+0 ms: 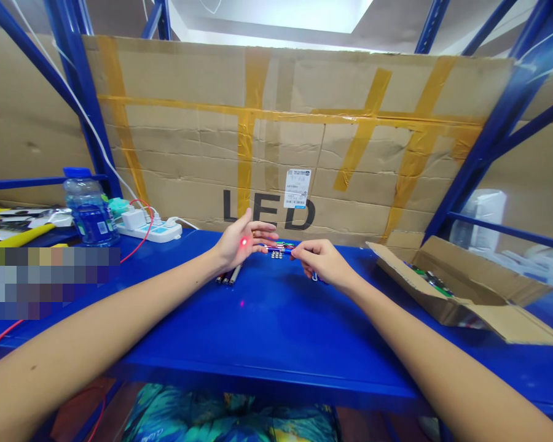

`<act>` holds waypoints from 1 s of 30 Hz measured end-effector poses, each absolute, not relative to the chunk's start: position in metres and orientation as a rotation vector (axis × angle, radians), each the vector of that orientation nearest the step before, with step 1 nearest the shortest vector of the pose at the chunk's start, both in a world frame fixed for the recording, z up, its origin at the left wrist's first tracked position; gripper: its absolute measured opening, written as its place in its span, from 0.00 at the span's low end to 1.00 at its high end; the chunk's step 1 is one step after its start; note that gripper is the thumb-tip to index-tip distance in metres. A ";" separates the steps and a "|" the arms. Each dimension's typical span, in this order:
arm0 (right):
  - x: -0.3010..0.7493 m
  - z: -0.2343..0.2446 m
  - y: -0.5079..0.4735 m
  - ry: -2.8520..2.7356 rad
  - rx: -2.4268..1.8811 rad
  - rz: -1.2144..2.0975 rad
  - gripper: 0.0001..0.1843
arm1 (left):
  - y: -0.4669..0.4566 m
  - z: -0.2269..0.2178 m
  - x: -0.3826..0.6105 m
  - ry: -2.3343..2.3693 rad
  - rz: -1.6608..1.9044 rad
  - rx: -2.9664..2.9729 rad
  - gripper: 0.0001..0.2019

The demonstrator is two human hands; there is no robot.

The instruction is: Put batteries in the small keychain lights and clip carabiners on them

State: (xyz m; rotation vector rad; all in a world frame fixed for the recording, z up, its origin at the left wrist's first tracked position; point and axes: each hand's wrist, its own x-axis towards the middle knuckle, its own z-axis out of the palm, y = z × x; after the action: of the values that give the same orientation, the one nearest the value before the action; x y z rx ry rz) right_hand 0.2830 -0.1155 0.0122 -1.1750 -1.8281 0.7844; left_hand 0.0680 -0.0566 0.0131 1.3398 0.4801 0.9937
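Note:
My right hand (321, 261) pinches a slim blue laser pointer (280, 250) between thumb and fingers, its tip aimed left. My left hand (239, 240) is open, palm turned toward the pointer, fingers spread close to its tip. A bright red light spot shows on that palm, and a fainter one glows on the blue tabletop (276, 331). Below the pointer sit several small silver button cells (277, 255). Behind it, red and green pointers (286, 244) are partly hidden. Several dark and silver pen-like sticks (233, 277) lie under my left wrist.
An open cardboard box (461, 307) with pens inside stands at right. To the left are a bottle of blue liquid (88, 212), a white power strip (159, 231) and a red cable (141, 245). A large cardboard panel (188, 141) marked LED closes the back.

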 end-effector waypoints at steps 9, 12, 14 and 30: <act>0.283 0.010 -0.090 -2.076 -1.040 0.587 0.20 | -0.050 0.011 0.081 0.599 0.962 1.925 0.09; 0.285 0.014 -0.063 -2.144 -1.051 0.480 0.16 | -0.031 0.015 0.085 0.675 1.010 2.068 0.03; 0.288 0.018 -0.040 -2.156 -1.124 0.394 0.14 | -0.012 0.017 0.088 0.781 1.075 2.087 0.02; 0.289 -0.018 0.058 -2.358 -1.548 -0.068 0.21 | 0.103 -0.019 0.094 1.087 0.853 2.361 0.07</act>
State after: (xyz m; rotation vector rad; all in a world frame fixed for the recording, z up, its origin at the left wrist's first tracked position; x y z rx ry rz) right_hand 0.2893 0.0582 -0.0179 -1.5479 -2.3581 -0.0680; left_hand 0.0936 0.1026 -0.0186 2.3611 1.0869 0.8533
